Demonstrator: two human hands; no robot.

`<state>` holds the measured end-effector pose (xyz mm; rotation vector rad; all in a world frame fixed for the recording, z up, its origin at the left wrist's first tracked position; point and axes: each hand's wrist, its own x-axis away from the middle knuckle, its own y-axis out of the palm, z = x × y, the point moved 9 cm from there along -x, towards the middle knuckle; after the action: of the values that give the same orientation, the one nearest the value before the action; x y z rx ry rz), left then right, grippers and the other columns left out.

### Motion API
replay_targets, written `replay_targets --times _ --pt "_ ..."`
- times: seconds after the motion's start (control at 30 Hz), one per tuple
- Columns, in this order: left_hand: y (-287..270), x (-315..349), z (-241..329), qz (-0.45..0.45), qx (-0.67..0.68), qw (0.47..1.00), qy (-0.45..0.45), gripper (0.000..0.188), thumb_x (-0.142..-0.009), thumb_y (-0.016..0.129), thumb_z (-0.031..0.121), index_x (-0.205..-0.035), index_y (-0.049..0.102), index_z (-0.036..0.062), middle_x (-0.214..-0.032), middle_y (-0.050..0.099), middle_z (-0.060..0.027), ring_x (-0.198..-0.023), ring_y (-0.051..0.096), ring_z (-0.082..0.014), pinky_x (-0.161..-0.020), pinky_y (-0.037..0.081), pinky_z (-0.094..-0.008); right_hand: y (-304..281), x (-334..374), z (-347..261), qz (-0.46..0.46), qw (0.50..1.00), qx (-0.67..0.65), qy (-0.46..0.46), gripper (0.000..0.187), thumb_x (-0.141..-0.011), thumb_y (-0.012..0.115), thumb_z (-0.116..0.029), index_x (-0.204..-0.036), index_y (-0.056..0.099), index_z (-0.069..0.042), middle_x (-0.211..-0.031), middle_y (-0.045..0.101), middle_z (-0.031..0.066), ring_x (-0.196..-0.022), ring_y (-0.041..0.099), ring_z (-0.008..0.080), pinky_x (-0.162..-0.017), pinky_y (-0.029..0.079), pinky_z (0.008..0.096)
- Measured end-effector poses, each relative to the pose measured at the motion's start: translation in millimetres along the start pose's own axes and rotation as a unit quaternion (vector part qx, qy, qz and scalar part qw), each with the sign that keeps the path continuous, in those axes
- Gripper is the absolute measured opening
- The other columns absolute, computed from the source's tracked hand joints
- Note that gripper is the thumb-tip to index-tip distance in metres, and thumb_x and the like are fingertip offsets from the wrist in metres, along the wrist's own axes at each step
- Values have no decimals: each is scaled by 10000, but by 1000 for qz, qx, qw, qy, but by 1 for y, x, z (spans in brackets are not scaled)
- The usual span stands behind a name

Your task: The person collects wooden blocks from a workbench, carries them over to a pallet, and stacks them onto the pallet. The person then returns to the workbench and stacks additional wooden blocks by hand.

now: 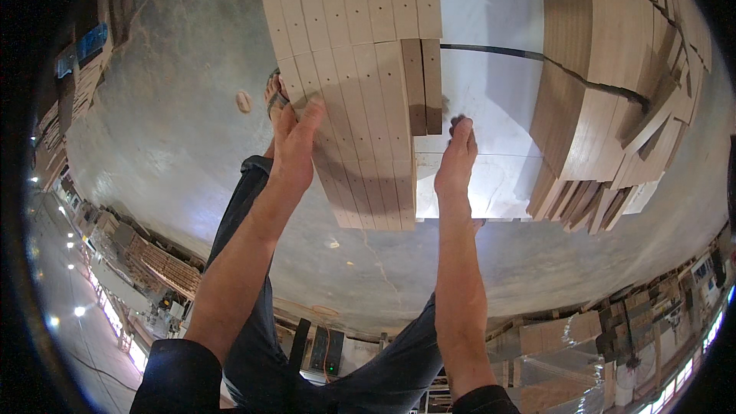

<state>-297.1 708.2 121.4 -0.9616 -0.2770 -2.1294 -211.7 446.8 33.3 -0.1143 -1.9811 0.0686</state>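
Pale wooden strips [349,107] with small drilled holes lie side by side in a long block, rows end to end. My left hand [295,142] is at the block's left edge, its thumb stretched over the outer strip and its fingers extended along the side. Whether those fingers press on the wood is not clear. Over the white board [491,107], to the right of the block, is my right hand [457,157]. It is seen edge-on, thumb forward, fingers partly in shadow, with nothing visible in it. Two darker strips [424,84] lie just ahead of it, against the block.
Tall stacks of wooden boards [590,123] stand on the right, with loose offcuts [652,126] among them. A dark strap [491,50] crosses the white surface. My sandalled foot [277,93] is on the concrete floor [176,107]. More timber [165,264] lines the workshop.
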Motion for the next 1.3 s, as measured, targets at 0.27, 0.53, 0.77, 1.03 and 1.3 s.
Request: replay_targets --times 0.27,0.53,0.77,1.03,1.3 --pt "-6 -9 -30 -39 -10 995 -94 581 -890 560 422 -1305 471 25 -1343 398 -98 -1222 361 -221 -1028 261 -349 39 -6 -27 -126 921 301 -215 563 -996 326 -381 -1318 416 72 -1265 516 253 -1195 493 345 -986 399 343" --pt "-11 -21 -37 -50 -5 996 -69 632 -889 568 394 -1374 369 41 -1367 330 -93 -1273 292 -259 -1043 234 -390 45 -9 -31 -117 882 395 -228 449 -983 367 -264 -1275 479 58 -1175 570 271 -1073 577 373 -933 438 356" --pt "-7 -17 -45 -40 80 987 -133 647 -875 583 324 -1406 310 74 -1398 370 -78 -1295 313 -235 -1065 251 -388 44 -18 -40 -127 887 358 -261 399 -941 425 -212 -1225 517 52 -1156 577 266 -1083 554 393 -944 431 385" --pt "-11 -20 -46 -26 105 982 -156 635 -873 600 345 -1363 366 15 -1399 383 -101 -1289 338 -233 -1092 227 -366 89 -20 -77 -113 888 311 -320 368 -927 437 -183 -1231 513 9 -1182 572 216 -1081 552 379 -920 450 381" --pt "2 -7 -26 -40 119 978 -165 605 -893 575 373 -1346 384 20 -1362 429 -104 -1246 404 -239 -1041 330 -380 28 -3 -52 -12 969 118 -217 483 -932 482 -279 -1286 462 50 -1134 601 231 -1060 575 263 -912 426 322"
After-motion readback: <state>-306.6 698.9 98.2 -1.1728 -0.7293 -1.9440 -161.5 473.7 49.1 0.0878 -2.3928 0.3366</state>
